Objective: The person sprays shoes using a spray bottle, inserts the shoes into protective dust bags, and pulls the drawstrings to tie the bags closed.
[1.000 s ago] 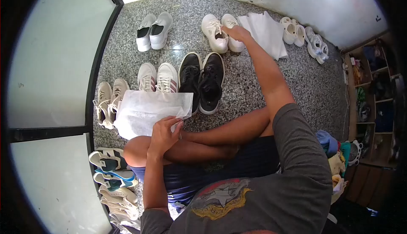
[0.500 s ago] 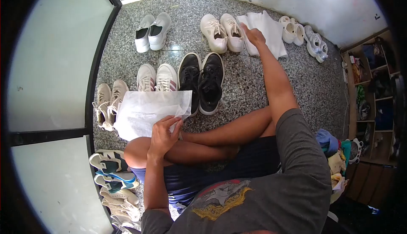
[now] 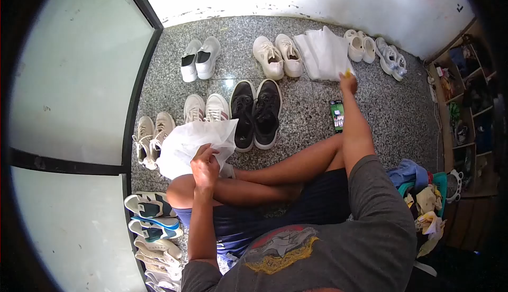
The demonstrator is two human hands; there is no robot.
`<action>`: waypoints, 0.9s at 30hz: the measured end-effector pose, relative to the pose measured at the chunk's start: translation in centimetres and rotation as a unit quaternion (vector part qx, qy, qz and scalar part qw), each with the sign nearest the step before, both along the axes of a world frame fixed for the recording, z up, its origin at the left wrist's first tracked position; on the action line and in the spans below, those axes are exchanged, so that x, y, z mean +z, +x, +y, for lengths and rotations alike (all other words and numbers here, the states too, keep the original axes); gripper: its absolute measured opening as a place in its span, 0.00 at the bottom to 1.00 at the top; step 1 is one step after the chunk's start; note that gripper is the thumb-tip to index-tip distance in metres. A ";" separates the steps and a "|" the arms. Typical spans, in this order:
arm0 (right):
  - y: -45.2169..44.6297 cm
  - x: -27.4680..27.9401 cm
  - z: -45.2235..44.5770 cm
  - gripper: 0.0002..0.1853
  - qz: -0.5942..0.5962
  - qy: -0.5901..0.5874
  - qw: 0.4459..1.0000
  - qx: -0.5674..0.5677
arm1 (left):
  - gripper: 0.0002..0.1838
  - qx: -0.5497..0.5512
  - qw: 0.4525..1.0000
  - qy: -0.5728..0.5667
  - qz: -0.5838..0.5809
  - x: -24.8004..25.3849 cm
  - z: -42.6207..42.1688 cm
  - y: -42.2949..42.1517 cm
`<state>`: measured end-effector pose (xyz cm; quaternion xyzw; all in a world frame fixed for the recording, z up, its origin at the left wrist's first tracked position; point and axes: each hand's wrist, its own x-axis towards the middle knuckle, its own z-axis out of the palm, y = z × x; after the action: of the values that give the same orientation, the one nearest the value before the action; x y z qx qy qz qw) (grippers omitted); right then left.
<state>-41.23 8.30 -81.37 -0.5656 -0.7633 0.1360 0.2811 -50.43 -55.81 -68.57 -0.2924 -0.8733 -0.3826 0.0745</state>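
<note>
My left hand [image 3: 205, 169] is closed on a thin, translucent white bag [image 3: 185, 144], which hangs over my knee and partly covers the white sneakers with pink stripes [image 3: 216, 107]. My right hand [image 3: 349, 84] is closed with a small yellow thing [image 3: 347, 73] at its fingertips, too small to name. It is at the front right corner of a pile of white bags [image 3: 323, 54] lying on the floor. Just below that hand lies a phone [image 3: 337, 116] with a lit green screen. A black pair of sneakers [image 3: 267, 113] stands in front of my crossed legs.
White sneakers [image 3: 207, 57], cream sneakers [image 3: 268, 57], white clogs [image 3: 355, 46] and grey-white sandals [image 3: 390, 56] line the back wall. More shoes [image 3: 153, 204] stand at the left beside a glass door [image 3: 69, 101]. At the right are a basket of cloths [image 3: 423, 194] and a shelf [image 3: 471, 117].
My right hand has come back from the pile's left edge to its front right corner, with a yellow thing now at its fingertips. The bag in my left hand has shifted and crumpled.
</note>
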 end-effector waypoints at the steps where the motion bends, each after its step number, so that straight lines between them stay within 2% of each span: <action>1: 1.6 0.1 0.7 0.25 -0.017 -0.009 0.999 -0.049 | 0.15 0.017 1.000 -0.005 0.009 0.0 -0.2 0.1; 2: 3.5 1.3 0.8 0.27 -0.017 -0.048 0.998 -0.040 | 0.15 0.018 1.000 -0.003 0.012 0.3 -0.3 0.1; 4: 6.4 -1.2 4.3 0.33 -0.074 -0.146 0.979 -0.122 | 0.14 0.036 0.999 0.009 0.024 0.5 -0.2 0.5; 6: 8.8 -1.5 3.8 0.34 -0.110 -0.180 0.969 -0.131 | 0.15 0.044 0.999 0.015 0.027 0.9 -0.1 0.8; 9: 10.1 -5.6 6.1 0.38 -0.171 -0.237 0.946 -0.139 | 0.17 0.048 0.998 0.019 0.045 1.2 0.0 0.7; 11: 10.6 -7.0 6.1 0.41 -0.133 -0.279 0.940 -0.148 | 0.17 0.055 0.997 0.016 0.043 0.8 -0.2 0.8; 13: 10.6 -6.0 5.8 0.44 -0.090 -0.313 0.932 -0.156 | 0.16 0.056 0.997 0.017 0.058 0.8 -0.2 0.7; 15: 10.5 -4.0 4.7 0.56 -0.064 -0.327 0.935 -0.123 | 0.16 0.059 0.995 0.021 0.076 0.8 -0.2 0.5; 16: 9.8 -2.1 3.3 0.56 -0.062 -0.324 0.936 -0.121 | 0.14 0.070 0.996 0.019 0.051 0.8 -0.3 0.6; 18: 8.1 2.6 -0.5 0.62 -0.047 -0.204 0.939 -0.273 | 0.12 0.079 0.996 0.021 0.027 1.1 -0.3 0.8; 22: 8.3 6.5 -2.6 0.64 0.011 -0.136 0.952 -0.273 | 0.09 0.066 0.996 0.019 0.063 1.5 -0.2 0.9; 24: 8.0 6.8 -2.6 0.59 -0.066 -0.026 0.982 -0.177 | 0.08 0.061 0.995 0.028 0.069 1.5 -0.3 0.9; 25: 7.6 6.7 -2.6 0.59 -0.063 -0.024 0.982 -0.178 | 0.09 0.056 0.997 0.030 0.047 1.5 -0.4 1.0; 27: 6.4 6.6 -2.7 0.55 -0.174 -0.016 0.985 -0.005 | 0.09 0.050 0.998 0.034 0.029 1.5 -0.7 1.1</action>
<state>-34.82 5.63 -74.77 -0.5890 -0.7953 0.0458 0.1359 -49.34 -56.47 -67.07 -0.2567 -0.8707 -0.3994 0.1286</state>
